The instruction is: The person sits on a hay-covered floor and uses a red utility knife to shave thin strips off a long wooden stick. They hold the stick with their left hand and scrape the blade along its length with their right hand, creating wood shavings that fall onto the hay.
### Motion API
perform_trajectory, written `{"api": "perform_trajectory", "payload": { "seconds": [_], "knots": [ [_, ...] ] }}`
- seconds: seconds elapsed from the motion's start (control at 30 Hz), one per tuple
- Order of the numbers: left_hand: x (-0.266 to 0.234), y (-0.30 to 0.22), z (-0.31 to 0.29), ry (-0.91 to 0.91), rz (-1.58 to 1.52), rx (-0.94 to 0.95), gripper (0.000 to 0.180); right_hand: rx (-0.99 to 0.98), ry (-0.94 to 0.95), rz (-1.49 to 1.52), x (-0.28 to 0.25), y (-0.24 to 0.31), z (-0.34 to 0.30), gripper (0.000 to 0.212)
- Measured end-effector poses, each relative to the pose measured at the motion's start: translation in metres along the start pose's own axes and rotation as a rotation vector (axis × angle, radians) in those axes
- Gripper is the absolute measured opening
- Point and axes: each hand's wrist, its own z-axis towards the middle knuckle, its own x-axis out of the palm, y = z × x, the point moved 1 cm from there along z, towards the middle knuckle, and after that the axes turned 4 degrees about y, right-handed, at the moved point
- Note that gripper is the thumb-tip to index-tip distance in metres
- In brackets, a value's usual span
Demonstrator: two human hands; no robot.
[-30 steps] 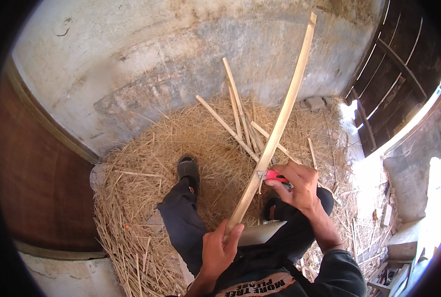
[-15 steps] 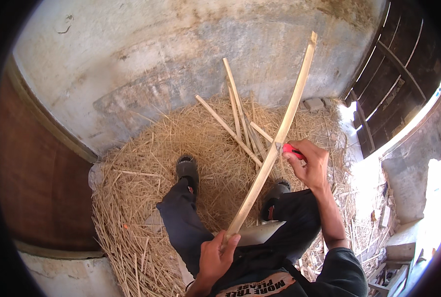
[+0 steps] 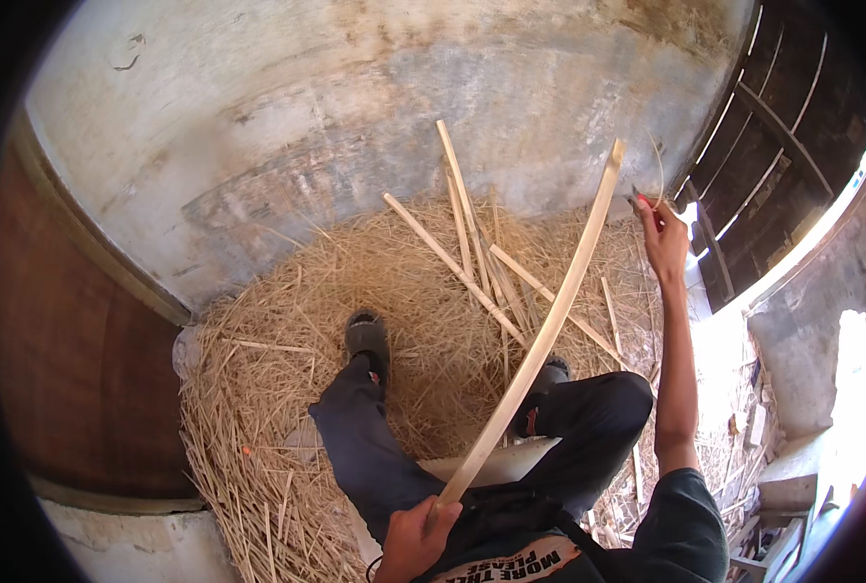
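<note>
My left hand [image 3: 420, 536] is closed round the lower end of a long pale bamboo strip [image 3: 540, 347]. The strip slants up and away to the right, its far end in the air before the wall. Out beyond that end on the right, my right hand [image 3: 665, 240] grips a red utility knife [image 3: 641, 200], whose grey tip points up and left. A thin curled shaving [image 3: 659, 160] rises beside the knife; whether the fingers hold it I cannot tell. The blade stands apart from the strip.
Several cut bamboo strips [image 3: 449, 257] lean and lie on the straw-like shavings [image 3: 258, 389] ahead of my feet. A stained wall [image 3: 355, 117] curves behind them. At the right are dark wooden slats [image 3: 773, 146]; at the left, a brown panel [image 3: 83, 360].
My right hand has moved up and outward with the knife, from the strip's middle to past its far end. The strip has dropped slightly, and a thin shaving now shows by the knife.
</note>
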Motion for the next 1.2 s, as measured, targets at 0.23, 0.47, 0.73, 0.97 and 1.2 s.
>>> {"api": "perform_trajectory", "payload": {
  "seconds": [0.23, 0.47, 0.73, 0.97, 1.2],
  "knots": [
    [-0.011, 0.018, 0.032, -0.061, -0.071, -0.086, 0.034, 0.117, 0.483, -0.327, 0.008, -0.035, -0.021, 0.043],
    [-0.027, -0.004, 0.082, -0.150, -0.191, 0.070, 0.032, 0.021, 0.819, -0.547, 0.011, -0.031, -0.055, 0.047],
    [-0.022, -0.035, 0.110, -0.076, -0.279, 0.146, 0.029, -0.074, 0.426, 0.193, -0.033, 0.114, -0.115, 0.026],
    [-0.007, -0.065, 0.113, 0.034, -0.343, 0.145, 0.025, -0.598, 0.397, 0.435, -0.021, 0.166, -0.195, 0.029],
    [-0.006, -0.079, 0.112, 0.014, -0.346, 0.210, 0.030, -0.748, 0.354, 0.360, -0.014, 0.170, -0.213, 0.037]
  ]
}}
